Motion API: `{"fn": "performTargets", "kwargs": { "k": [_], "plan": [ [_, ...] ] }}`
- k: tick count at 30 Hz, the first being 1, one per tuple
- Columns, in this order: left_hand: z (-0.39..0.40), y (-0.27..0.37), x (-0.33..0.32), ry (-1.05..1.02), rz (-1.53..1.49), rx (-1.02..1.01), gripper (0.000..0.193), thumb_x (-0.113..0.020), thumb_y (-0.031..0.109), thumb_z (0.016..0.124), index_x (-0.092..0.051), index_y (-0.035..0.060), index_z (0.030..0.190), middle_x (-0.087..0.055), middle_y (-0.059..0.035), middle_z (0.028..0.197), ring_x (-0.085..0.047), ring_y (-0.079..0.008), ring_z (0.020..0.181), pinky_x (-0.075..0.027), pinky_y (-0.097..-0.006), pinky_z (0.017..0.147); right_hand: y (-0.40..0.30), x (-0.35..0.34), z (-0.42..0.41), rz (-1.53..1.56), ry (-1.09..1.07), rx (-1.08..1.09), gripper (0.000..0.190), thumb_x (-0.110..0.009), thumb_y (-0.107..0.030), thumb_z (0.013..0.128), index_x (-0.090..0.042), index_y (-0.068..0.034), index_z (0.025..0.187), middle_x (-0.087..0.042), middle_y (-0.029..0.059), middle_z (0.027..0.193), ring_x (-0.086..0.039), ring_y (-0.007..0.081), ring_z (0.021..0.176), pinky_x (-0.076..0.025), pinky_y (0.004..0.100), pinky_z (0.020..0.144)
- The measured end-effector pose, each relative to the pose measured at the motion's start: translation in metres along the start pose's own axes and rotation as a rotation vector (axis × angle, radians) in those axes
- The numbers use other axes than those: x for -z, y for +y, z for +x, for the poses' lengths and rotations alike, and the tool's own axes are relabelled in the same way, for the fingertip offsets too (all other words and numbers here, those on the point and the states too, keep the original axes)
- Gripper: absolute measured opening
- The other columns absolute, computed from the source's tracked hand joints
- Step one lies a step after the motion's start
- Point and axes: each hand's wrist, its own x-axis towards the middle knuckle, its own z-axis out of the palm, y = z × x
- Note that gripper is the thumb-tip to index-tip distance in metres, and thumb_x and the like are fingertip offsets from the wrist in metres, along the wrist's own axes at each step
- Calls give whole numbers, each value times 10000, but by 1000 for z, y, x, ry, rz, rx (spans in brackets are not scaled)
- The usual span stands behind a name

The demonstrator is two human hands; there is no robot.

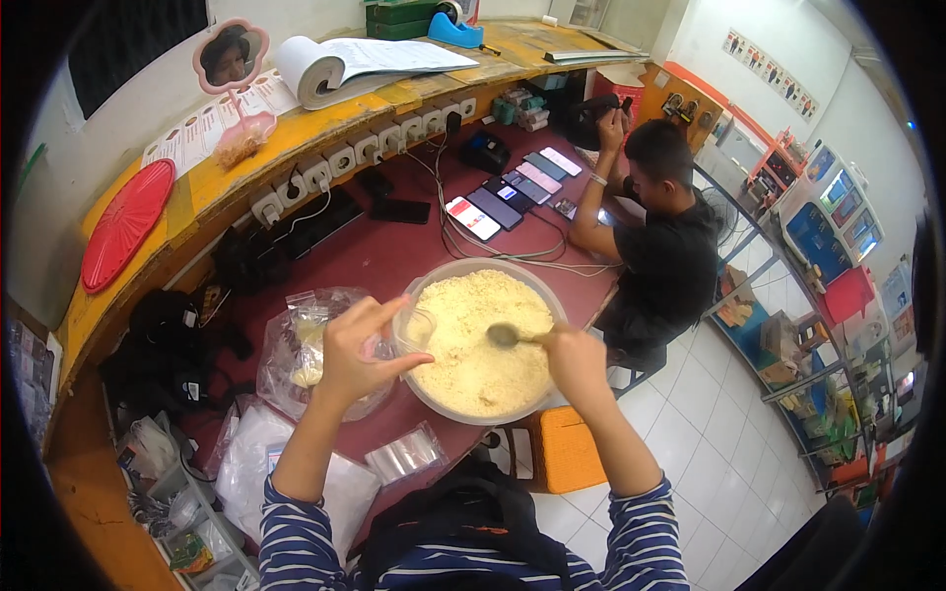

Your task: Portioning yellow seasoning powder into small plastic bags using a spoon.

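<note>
A round plastic tub [558,295] full of pale yellow, crumbly powder [480,295] stands at the table's front edge. My left hand [362,347] grips a small clear plastic cup [415,330] between thumb and fingers at the tub's left rim; some pale yellow powder shows in or through it. In my right hand [576,362] is a spoon [504,335], its blurred bowl over the powder near the tub's middle. Left of the tub lies an open clear plastic bag [277,354] with pale contents, partly behind my left hand.
Several phones [473,217] and cables lie on the dark red table [355,258] beyond the tub. A seated person [665,244] leans on its right side. Clear bags [406,452] lie near the front edge, an orange stool [573,451] below. A raised yellow shelf [207,199] borders the table.
</note>
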Motion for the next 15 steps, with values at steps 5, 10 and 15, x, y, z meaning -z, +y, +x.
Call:
{"fn": "performTargets", "kwargs": {
  "k": [5, 10, 15],
  "plan": [
    [3, 2, -1, 66, -43, 37, 702, -882, 259, 523, -632, 8, 1130, -618, -93, 822, -592, -193, 696, -469, -290, 652, -9, -7, 17, -162, 29, -4, 177, -566, -45, 757, -724, -110, 800, -611, 80, 756, -643, 273, 637, -504, 366, 568],
    [5, 5, -4, 86, -51, 25, 688, -878, 180, 528, -625, 10, 1145, -648, -126, 951, -632, -225, 878, -491, -312, 776, -33, -11, 6, 6, -114, 125, 136, -595, -103, 752, -725, -101, 789, -631, 90, 776, -643, 278, 648, -507, 380, 587],
    [5, 2, -11, 82, -86, 0, 648, -869, 191, 572, -623, -7, 1139, -644, -160, 1041, -641, -256, 954, -509, -326, 820, -13, 7, 12, 323, -288, -60, 156, -737, -177, 700, -743, -78, 821, -690, 98, 756, -644, 273, 651, -510, 348, 638]
  ]
}}
